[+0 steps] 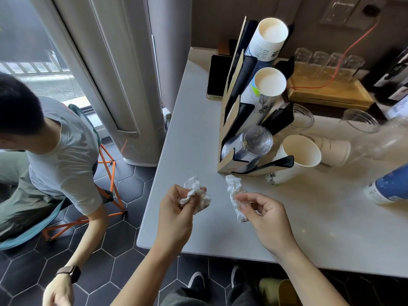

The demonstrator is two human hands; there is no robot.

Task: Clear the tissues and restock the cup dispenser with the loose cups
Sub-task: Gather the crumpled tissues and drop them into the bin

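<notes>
Counter (192,120) left bare; dispenser (234,120), cups (298,155) block right.

Blue paper cup (390,186) cut off by right edge; clear plastic cup (384,140) beside it blurred. Crumpled tissue (195,193) partly hidden inside left hand (176,208). Printing on dispenser cups (262,49) too small to read.

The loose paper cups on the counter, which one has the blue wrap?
The blue paper cup lying on its side at the counter's right edge. The other two loose paper cups beside the dispenser are white with dark line drawings.
</notes>
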